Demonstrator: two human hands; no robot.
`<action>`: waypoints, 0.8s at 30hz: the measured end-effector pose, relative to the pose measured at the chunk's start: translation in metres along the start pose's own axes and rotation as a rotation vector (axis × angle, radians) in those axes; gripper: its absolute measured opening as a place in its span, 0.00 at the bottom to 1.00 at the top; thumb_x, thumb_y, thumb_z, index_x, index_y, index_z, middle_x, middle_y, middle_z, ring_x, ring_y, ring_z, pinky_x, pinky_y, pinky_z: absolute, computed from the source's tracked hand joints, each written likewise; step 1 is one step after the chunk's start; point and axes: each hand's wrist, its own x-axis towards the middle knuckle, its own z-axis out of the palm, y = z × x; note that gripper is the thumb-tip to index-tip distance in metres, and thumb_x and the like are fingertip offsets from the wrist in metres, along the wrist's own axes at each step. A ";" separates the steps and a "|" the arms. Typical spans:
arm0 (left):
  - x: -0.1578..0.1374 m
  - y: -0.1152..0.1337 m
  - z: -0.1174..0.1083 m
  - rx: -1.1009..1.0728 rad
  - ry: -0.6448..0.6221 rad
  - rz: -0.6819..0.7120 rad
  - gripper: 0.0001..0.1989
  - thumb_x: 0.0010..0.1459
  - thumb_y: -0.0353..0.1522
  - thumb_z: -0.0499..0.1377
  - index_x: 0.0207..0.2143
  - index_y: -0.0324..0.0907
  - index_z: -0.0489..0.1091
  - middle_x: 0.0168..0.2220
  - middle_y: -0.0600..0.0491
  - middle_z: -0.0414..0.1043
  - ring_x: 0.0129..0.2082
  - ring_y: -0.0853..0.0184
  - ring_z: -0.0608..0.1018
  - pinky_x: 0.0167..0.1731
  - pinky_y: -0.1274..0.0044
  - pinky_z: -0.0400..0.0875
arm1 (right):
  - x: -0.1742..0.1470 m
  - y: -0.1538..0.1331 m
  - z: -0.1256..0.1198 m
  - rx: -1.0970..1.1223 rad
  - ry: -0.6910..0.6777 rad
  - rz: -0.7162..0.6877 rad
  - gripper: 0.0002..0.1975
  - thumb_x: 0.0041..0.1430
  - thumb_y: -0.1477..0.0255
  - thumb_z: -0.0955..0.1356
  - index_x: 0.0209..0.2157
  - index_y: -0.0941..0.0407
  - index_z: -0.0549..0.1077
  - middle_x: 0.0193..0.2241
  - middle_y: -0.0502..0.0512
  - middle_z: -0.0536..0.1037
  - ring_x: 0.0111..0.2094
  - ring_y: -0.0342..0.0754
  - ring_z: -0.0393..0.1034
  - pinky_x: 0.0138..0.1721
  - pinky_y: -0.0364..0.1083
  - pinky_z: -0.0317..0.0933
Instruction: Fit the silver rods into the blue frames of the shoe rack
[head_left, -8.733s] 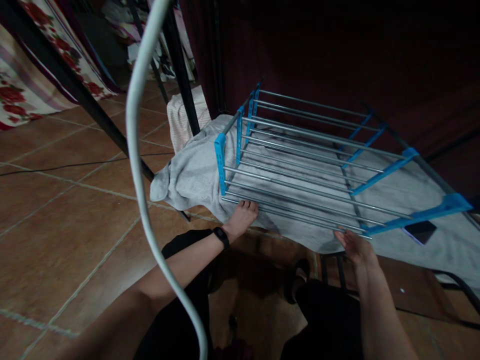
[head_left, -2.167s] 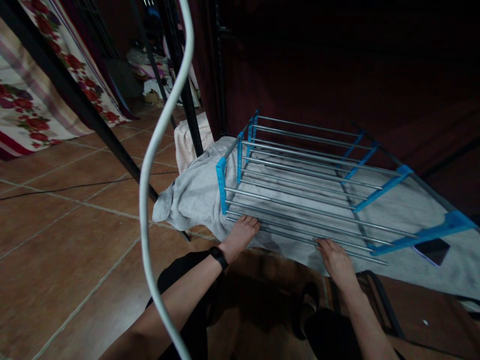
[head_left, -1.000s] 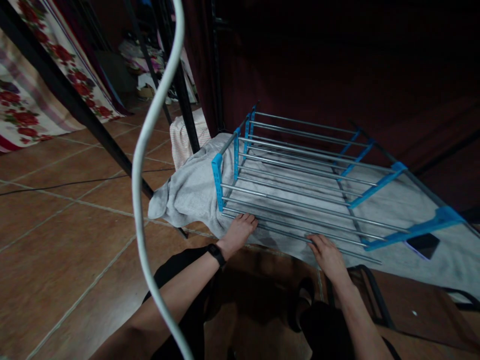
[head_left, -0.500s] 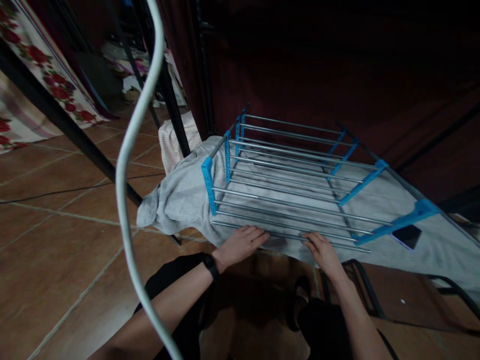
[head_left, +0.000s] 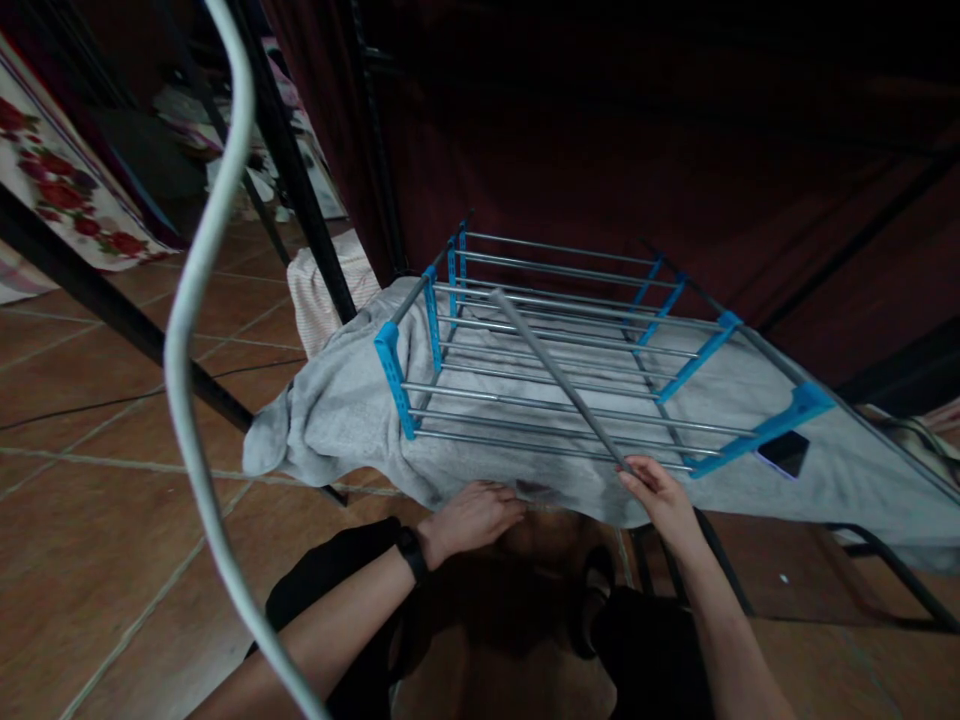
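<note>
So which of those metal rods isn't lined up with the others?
The loose rod pinched at its near end by the right hand. It lies diagonally across the rack, while the rest run parallel between the blue brackets.

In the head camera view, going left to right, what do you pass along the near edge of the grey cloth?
White cable → bunched corner of the grey cloth → left hand resting at the cloth's edge → right hand, its grip on a loose metal rod → dark phone lying on the cloth.

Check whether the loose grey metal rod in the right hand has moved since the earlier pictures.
Yes. The loose grey metal rod, earlier parallel with the rails at the near edge, now lies diagonally across the blue-and-steel rack, right hand gripping its near end.
</note>
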 end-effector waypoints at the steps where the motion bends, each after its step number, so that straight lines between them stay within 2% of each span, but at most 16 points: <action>1: 0.000 0.000 0.000 -0.003 -0.005 -0.005 0.14 0.67 0.35 0.46 0.39 0.44 0.71 0.36 0.53 0.74 0.37 0.68 0.75 0.37 0.75 0.66 | -0.001 -0.003 0.002 0.067 0.000 0.021 0.18 0.51 0.58 0.73 0.40 0.53 0.72 0.38 0.54 0.78 0.42 0.52 0.71 0.47 0.51 0.63; 5: 0.003 0.002 0.003 -0.026 -0.001 -0.014 0.14 0.66 0.36 0.47 0.44 0.45 0.71 0.40 0.52 0.73 0.41 0.68 0.75 0.41 0.75 0.67 | -0.002 -0.018 0.012 0.275 -0.022 0.025 0.14 0.51 0.61 0.73 0.37 0.52 0.71 0.36 0.53 0.77 0.43 0.50 0.70 0.49 0.50 0.62; 11: 0.008 0.003 0.009 -0.053 -0.002 -0.030 0.15 0.66 0.38 0.49 0.51 0.46 0.67 0.45 0.51 0.73 0.46 0.67 0.74 0.46 0.75 0.67 | -0.007 -0.032 0.025 0.549 -0.068 0.074 0.13 0.50 0.66 0.74 0.38 0.50 0.71 0.38 0.50 0.77 0.45 0.48 0.71 0.56 0.53 0.58; 17: 0.011 0.005 0.009 -0.057 0.018 -0.053 0.20 0.65 0.38 0.50 0.57 0.43 0.62 0.49 0.49 0.72 0.48 0.65 0.74 0.47 0.73 0.68 | -0.011 -0.040 0.030 0.594 -0.103 0.115 0.13 0.49 0.66 0.75 0.35 0.50 0.70 0.40 0.50 0.77 0.46 0.48 0.72 0.53 0.51 0.62; 24: 0.013 0.002 0.010 -0.026 0.049 -0.122 0.19 0.64 0.36 0.52 0.57 0.45 0.60 0.49 0.50 0.72 0.47 0.65 0.75 0.48 0.73 0.67 | -0.010 -0.038 0.034 0.614 -0.130 0.166 0.14 0.47 0.67 0.76 0.33 0.51 0.69 0.38 0.50 0.78 0.44 0.46 0.73 0.51 0.48 0.65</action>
